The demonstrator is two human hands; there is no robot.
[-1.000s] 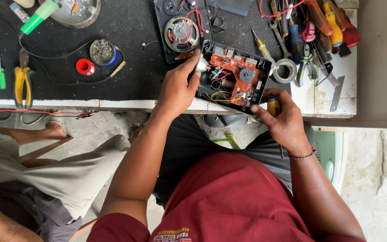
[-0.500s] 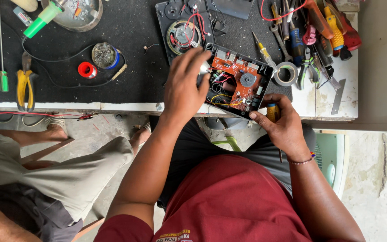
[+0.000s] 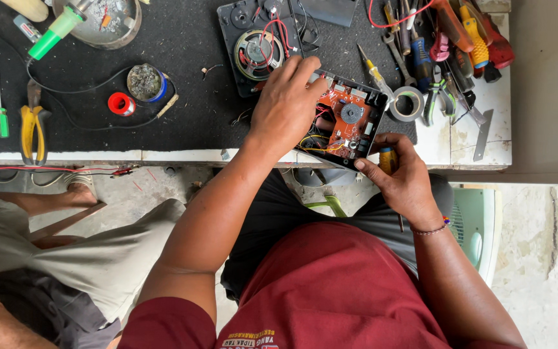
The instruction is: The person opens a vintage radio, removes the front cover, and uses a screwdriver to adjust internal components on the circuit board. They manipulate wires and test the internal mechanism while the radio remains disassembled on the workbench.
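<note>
- Head view: the orange circuit board sits in its black housing at the front edge of the workbench, with one corner overhanging the edge toward you.
- Your left hand lies over the left part of the board, fingers curled down onto it and pressing it flat; it steadies the board and does not lift it.
- Your right hand is closed around a yellow-handled screwdriver just beside the near right corner of the housing (the tip is hidden, so you cannot tell what it touches).
- Judge the board as light, stiff and fragile: thin wires, a round toothed part and small soldered components stand up from the surface.
- Take hold at the housing's rim or the bare board edges, not at the wires or components.
- The red wires run to the speaker in the black panel behind it; treat both as tethered and move them together.
- Pliers and cutters lie close on the right, and a tape roll lies just beside the housing.
</note>
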